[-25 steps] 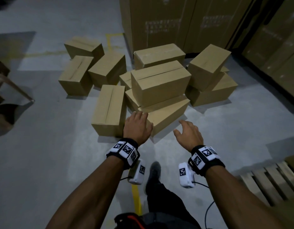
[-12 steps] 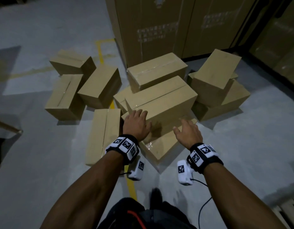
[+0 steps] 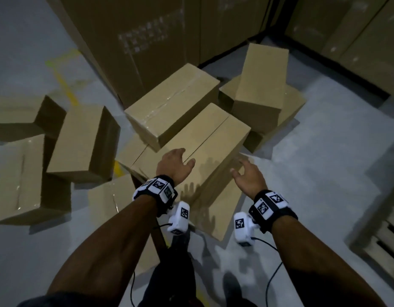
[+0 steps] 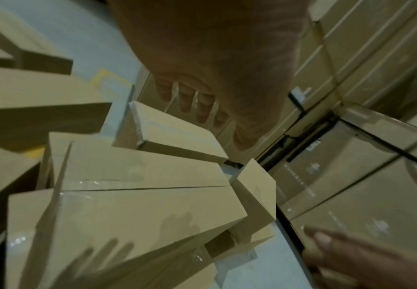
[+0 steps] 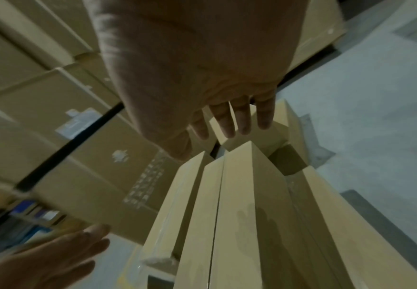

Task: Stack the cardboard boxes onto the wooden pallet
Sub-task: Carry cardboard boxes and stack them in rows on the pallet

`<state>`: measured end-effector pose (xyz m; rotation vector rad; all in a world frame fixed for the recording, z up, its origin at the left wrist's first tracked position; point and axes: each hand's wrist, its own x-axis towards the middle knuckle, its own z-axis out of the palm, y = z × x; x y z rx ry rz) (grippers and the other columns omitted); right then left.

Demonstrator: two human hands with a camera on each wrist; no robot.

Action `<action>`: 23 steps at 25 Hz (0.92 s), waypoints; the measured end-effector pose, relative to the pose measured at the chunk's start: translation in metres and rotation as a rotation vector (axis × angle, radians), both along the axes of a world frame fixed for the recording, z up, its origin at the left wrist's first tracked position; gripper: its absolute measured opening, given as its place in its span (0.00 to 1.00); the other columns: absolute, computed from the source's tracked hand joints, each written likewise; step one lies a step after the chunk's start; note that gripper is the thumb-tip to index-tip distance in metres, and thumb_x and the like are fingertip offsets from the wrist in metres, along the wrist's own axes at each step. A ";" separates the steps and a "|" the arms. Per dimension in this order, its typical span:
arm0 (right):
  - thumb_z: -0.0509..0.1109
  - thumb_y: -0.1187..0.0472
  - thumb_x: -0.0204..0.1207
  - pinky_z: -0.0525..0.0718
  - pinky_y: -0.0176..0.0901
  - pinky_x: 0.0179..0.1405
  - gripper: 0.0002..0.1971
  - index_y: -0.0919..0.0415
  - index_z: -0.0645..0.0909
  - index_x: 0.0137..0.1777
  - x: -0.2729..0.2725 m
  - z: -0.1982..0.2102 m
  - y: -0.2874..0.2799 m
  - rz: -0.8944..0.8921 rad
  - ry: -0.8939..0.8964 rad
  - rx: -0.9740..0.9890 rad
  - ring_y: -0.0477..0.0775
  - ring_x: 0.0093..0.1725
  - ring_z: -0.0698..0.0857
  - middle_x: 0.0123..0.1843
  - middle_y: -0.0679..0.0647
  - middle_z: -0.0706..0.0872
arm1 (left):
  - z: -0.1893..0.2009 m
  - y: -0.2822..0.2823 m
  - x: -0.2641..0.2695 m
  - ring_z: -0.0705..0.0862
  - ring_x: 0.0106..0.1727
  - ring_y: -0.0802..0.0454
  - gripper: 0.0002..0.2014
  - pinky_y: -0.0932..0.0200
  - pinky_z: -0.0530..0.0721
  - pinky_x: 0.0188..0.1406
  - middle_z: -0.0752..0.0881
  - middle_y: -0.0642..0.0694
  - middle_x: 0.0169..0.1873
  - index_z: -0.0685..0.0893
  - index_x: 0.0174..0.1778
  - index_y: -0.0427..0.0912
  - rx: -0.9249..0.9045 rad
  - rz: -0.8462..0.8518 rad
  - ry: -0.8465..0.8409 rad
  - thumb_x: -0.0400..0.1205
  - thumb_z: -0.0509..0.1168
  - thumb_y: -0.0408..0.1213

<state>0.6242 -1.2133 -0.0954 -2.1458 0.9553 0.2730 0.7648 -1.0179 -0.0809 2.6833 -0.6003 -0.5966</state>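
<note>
Cardboard boxes lie heaped on the grey floor [image 3: 313, 173] through the middle of the head view, all taped shut, so I cannot tell what is in them. The nearest box [image 3: 204, 147] sits in the centre of the frame, tilted, resting on a flatter box [image 3: 222, 213] under it. Behind it, toward upper centre, another sealed box [image 3: 171, 105] carries clear tape along its top seam. Upper right of centre, one box stands on end [image 3: 262, 85] on a low one. More boxes lie at the left edge [image 3: 85, 142].

My left hand [image 3: 173, 166] hovers over the near left corner of the nearest box, fingers loosely spread and gripping nothing; the left wrist view shows its fingers [image 4: 185, 97] clear of the cardboard, their shadow on the box top. My right hand [image 3: 249, 176] reaches toward the box's right side, fingers extended and relaxed, also holding nothing; I see no contact in the right wrist view, where its fingers [image 5: 242, 119] hang above the box.

Wooden pallet [image 3: 382, 235] slats show at the lower right edge of the head view, well apart from the heap. Tall stacked cartons [image 3: 147, 41] fill the top of the frame.
</note>
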 end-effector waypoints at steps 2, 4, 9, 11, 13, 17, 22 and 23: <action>0.68 0.46 0.84 0.72 0.58 0.78 0.31 0.53 0.66 0.84 0.028 -0.021 0.003 -0.162 0.014 0.111 0.64 0.79 0.71 0.82 0.60 0.71 | -0.022 -0.007 0.046 0.70 0.78 0.39 0.32 0.43 0.71 0.76 0.72 0.40 0.79 0.70 0.81 0.44 -0.055 0.048 0.125 0.84 0.62 0.57; 0.68 0.47 0.84 0.71 0.56 0.78 0.32 0.51 0.63 0.85 0.056 -0.047 0.002 -0.326 0.031 0.192 0.63 0.80 0.71 0.83 0.59 0.70 | -0.051 -0.018 0.093 0.72 0.78 0.38 0.34 0.42 0.72 0.76 0.72 0.39 0.79 0.70 0.81 0.43 -0.091 0.079 0.219 0.83 0.65 0.57; 0.72 0.52 0.82 0.72 0.52 0.75 0.39 0.47 0.54 0.87 0.112 -0.116 -0.001 -0.577 -0.013 0.342 0.61 0.82 0.68 0.85 0.59 0.65 | -0.121 -0.044 0.167 0.73 0.76 0.39 0.40 0.45 0.73 0.74 0.69 0.39 0.80 0.67 0.82 0.43 -0.094 0.045 0.306 0.78 0.72 0.56; 0.74 0.54 0.80 0.71 0.53 0.76 0.43 0.47 0.51 0.88 0.129 -0.141 0.001 -0.617 -0.040 0.367 0.61 0.83 0.66 0.87 0.58 0.61 | -0.148 -0.052 0.187 0.73 0.76 0.38 0.43 0.40 0.73 0.74 0.67 0.39 0.81 0.66 0.83 0.46 -0.044 0.000 0.299 0.75 0.73 0.59; 0.76 0.52 0.78 0.71 0.54 0.78 0.47 0.44 0.48 0.88 0.142 -0.164 0.004 -0.655 -0.043 0.373 0.63 0.83 0.65 0.88 0.57 0.58 | -0.172 -0.060 0.204 0.71 0.77 0.35 0.46 0.34 0.73 0.74 0.63 0.40 0.83 0.63 0.83 0.50 0.005 -0.044 0.295 0.73 0.73 0.62; 0.79 0.47 0.73 0.73 0.64 0.77 0.53 0.42 0.45 0.88 0.152 -0.202 0.012 -0.710 -0.028 0.348 0.68 0.80 0.69 0.86 0.61 0.61 | -0.207 -0.073 0.227 0.64 0.82 0.35 0.48 0.33 0.70 0.77 0.59 0.40 0.85 0.60 0.85 0.50 0.031 -0.119 0.334 0.73 0.75 0.61; 0.81 0.35 0.48 0.71 0.65 0.79 0.68 0.40 0.46 0.87 0.153 -0.225 0.024 -0.802 -0.101 0.387 0.67 0.82 0.66 0.85 0.62 0.64 | -0.222 -0.081 0.238 0.64 0.81 0.31 0.52 0.35 0.70 0.76 0.59 0.37 0.84 0.49 0.87 0.58 0.114 -0.225 0.338 0.74 0.75 0.59; 0.80 0.34 0.46 0.70 0.65 0.79 0.69 0.39 0.45 0.87 0.152 -0.229 0.027 -0.814 -0.114 0.388 0.66 0.82 0.65 0.85 0.61 0.63 | -0.222 -0.081 0.238 0.63 0.81 0.29 0.53 0.32 0.69 0.76 0.60 0.36 0.84 0.46 0.87 0.60 0.147 -0.265 0.306 0.74 0.74 0.61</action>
